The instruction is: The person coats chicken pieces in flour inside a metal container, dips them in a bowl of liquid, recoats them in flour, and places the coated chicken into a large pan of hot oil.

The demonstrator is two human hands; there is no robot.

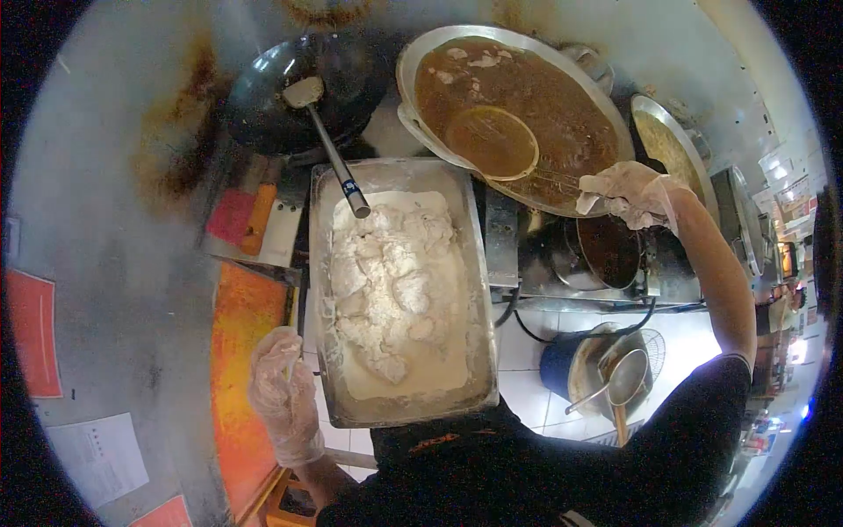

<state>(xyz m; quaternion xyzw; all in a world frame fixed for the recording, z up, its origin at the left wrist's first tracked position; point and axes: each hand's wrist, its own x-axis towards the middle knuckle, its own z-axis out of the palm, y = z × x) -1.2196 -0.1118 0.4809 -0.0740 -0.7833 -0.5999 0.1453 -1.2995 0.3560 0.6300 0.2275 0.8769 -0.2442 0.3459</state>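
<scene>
My right hand (634,195), in a clear glove caked with flour, is closed over the near right side of a large pan (562,114) of brown oil. It appears to grip the thin wire handle of a round mesh skimmer (492,142), whose head lies in the oil. Pale pieces (474,63) float near the pan's far edge. My left hand (285,395), also gloved and floury, hangs beside the left edge of a metal tray (479,351). Its fingers are loosely bent, with nothing visible in them. Flour-coated lumps (386,281) fill the tray's middle.
A long-handled spatula (332,154) reaches from a dark wok (255,97) onto the tray's far rim. An orange-handled tool (258,220) lies left. Another oil pan (667,140) and a pot (606,250) stand right. Below, a ladle (627,378) rests over a blue bucket (555,364).
</scene>
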